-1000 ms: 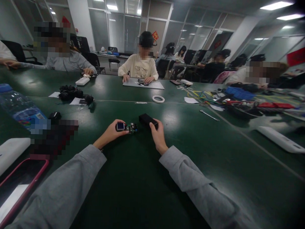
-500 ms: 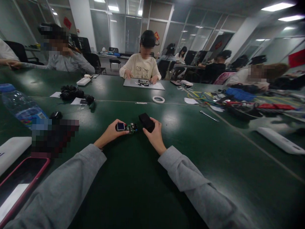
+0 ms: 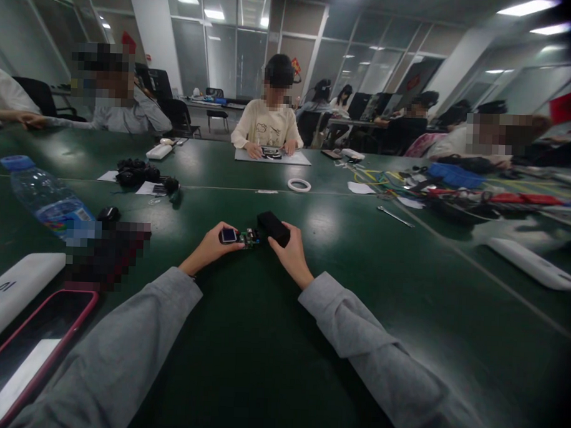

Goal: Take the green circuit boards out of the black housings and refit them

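Between the thumb and fingers of my left hand [image 3: 212,246] is a small green circuit board [image 3: 249,239] with a little square screen at its left end. My right hand [image 3: 291,251] grips a black box-shaped case [image 3: 272,228], tilted, its left end close to the board. A narrow gap seems to separate board and case. Both hands are low over the green table [image 3: 262,338]; whether they rest on it I cannot tell.
To the left are a plastic bottle [image 3: 52,199], a white power bank [image 3: 20,292] and a red-edged phone [image 3: 42,330]. Ahead lie a tape roll [image 3: 299,186] and black cables [image 3: 141,173]. A wrench [image 3: 395,216] and a white bar [image 3: 531,263] are rightward. Across sits a person [image 3: 269,123].
The black case has turned slightly in my right hand, its opening no longer facing me as clearly. My left hand keeps the board almost still. The whole view has shifted a little.
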Motion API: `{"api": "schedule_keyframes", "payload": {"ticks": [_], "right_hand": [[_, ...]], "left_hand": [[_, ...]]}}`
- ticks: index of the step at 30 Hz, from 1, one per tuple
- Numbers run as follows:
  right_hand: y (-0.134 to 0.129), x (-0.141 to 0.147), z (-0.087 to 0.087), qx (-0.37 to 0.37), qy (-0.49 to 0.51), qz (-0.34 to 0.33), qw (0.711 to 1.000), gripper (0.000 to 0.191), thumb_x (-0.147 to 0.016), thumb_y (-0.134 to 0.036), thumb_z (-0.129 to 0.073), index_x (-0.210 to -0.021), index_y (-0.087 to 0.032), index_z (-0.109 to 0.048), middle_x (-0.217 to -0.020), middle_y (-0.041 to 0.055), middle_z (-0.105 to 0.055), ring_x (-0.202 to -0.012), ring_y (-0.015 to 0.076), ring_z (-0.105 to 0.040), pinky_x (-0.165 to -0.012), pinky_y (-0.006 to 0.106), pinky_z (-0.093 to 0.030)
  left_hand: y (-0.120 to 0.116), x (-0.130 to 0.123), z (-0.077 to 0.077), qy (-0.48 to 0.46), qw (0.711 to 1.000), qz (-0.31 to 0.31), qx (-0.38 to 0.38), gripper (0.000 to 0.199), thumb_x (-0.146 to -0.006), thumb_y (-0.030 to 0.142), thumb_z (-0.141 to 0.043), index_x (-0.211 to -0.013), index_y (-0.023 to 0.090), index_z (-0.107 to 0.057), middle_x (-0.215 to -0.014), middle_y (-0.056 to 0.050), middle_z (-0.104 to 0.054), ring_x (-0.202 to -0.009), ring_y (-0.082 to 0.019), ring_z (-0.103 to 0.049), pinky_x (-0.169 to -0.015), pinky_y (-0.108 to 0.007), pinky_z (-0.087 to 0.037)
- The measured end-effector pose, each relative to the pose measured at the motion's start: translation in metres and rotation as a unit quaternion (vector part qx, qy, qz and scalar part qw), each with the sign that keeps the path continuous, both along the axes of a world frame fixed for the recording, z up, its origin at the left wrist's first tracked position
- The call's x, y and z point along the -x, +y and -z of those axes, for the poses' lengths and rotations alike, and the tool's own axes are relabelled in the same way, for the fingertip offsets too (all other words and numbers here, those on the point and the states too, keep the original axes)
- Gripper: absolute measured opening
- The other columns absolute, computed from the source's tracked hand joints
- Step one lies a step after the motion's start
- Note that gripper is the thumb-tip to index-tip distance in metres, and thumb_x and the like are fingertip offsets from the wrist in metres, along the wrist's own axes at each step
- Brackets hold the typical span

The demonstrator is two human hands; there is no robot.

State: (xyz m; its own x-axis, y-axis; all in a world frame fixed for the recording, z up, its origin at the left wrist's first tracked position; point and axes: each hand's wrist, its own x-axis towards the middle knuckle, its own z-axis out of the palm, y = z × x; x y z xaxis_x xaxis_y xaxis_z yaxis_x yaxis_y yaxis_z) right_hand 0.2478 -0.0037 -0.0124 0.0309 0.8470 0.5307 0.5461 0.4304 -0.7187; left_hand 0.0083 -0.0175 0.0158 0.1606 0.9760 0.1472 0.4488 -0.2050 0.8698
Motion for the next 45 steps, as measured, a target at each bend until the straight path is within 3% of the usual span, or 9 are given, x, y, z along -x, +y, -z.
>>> {"api": "schedule_keyframes", "payload": {"ticks": [10,16,20,23,26,30,40,45], "right_hand": [[0.005,-0.004,0.007,0.1,0.06,0.007,0.993,0.044,-0.089,-0.051,-0.046,-0.117,-0.018,-0.055,-0.098,0.0099,-0.06,-0.092,0.0255,-0.056,-0.084,0.042,-0.046],[0.005,-0.006,0.005,0.067,0.038,0.056,0.995,0.037,-0.092,-0.046,-0.039,-0.104,-0.016,-0.056,-0.1,0.0112,-0.058,-0.099,0.0266,-0.05,-0.089,0.044,-0.041],[0.004,-0.004,0.005,0.02,0.017,0.096,0.995,0.042,-0.09,-0.046,-0.041,-0.118,-0.015,-0.049,-0.106,0.0119,-0.053,-0.103,0.0266,-0.046,-0.094,0.047,-0.037],[0.003,-0.002,0.006,0.009,-0.013,0.082,0.997,0.056,-0.084,-0.05,-0.055,-0.125,-0.013,-0.044,-0.11,0.0142,-0.051,-0.105,0.0289,-0.047,-0.094,0.048,-0.039],[0.003,-0.001,0.008,0.008,-0.048,0.035,0.998,0.057,-0.077,-0.037,-0.064,-0.125,-0.013,-0.045,-0.114,0.0153,-0.052,-0.107,0.0303,-0.049,-0.092,0.048,-0.042],[0.003,-0.001,0.007,-0.01,-0.046,0.011,0.999,0.052,-0.075,-0.021,-0.062,-0.124,-0.013,-0.047,-0.115,0.0139,-0.054,-0.105,0.0284,-0.051,-0.092,0.046,-0.044],[0.003,-0.001,0.007,-0.008,-0.068,0.034,0.997,0.054,-0.072,-0.025,-0.07,-0.12,-0.013,-0.05,-0.112,0.0143,-0.054,-0.105,0.03,-0.05,-0.091,0.047,-0.044],[-0.002,-0.002,-0.002,-0.03,-0.031,0.014,0.999,0.048,-0.076,-0.02,-0.065,-0.122,-0.017,-0.051,-0.114,0.0108,-0.056,-0.106,0.027,-0.052,-0.094,0.045,-0.043]], "left_hand": [[0.001,0.001,0.001,0.002,1.0,0.009,-0.005,0.051,-0.064,0.047,-0.075,-0.103,0.02,-0.056,-0.106,-0.006,-0.062,-0.096,-0.022,-0.06,-0.084,-0.039,-0.048],[-0.002,0.0,-0.003,0.007,1.0,0.008,0.002,0.052,-0.065,0.048,-0.074,-0.104,0.019,-0.056,-0.108,-0.007,-0.061,-0.096,-0.022,-0.06,-0.084,-0.04,-0.049],[-0.003,-0.001,-0.005,0.01,1.0,0.009,0.001,0.052,-0.065,0.048,-0.074,-0.105,0.019,-0.056,-0.108,-0.007,-0.061,-0.096,-0.022,-0.06,-0.084,-0.039,-0.048],[-0.002,0.0,-0.002,0.008,1.0,0.011,-0.003,0.051,-0.065,0.048,-0.074,-0.104,0.019,-0.056,-0.108,-0.007,-0.061,-0.096,-0.022,-0.06,-0.084,-0.039,-0.048],[0.0,0.002,0.001,0.005,1.0,0.012,-0.004,0.051,-0.065,0.047,-0.075,-0.104,0.019,-0.056,-0.107,-0.007,-0.062,-0.096,-0.022,-0.06,-0.084,-0.039,-0.048],[0.0,0.001,0.0,0.006,1.0,0.012,-0.001,0.05,-0.065,0.046,-0.074,-0.104,0.019,-0.056,-0.107,-0.007,-0.062,-0.096,-0.022,-0.061,-0.084,-0.038,-0.048],[-0.002,0.0,-0.003,0.012,1.0,0.014,-0.012,0.049,-0.066,0.046,-0.074,-0.104,0.02,-0.057,-0.106,-0.006,-0.062,-0.095,-0.021,-0.06,-0.084,-0.037,-0.048],[0.001,0.001,0.0,0.02,1.0,0.012,-0.014,0.05,-0.065,0.047,-0.075,-0.103,0.019,-0.057,-0.107,-0.006,-0.062,-0.097,-0.021,-0.06,-0.085,-0.037,-0.048]]}}
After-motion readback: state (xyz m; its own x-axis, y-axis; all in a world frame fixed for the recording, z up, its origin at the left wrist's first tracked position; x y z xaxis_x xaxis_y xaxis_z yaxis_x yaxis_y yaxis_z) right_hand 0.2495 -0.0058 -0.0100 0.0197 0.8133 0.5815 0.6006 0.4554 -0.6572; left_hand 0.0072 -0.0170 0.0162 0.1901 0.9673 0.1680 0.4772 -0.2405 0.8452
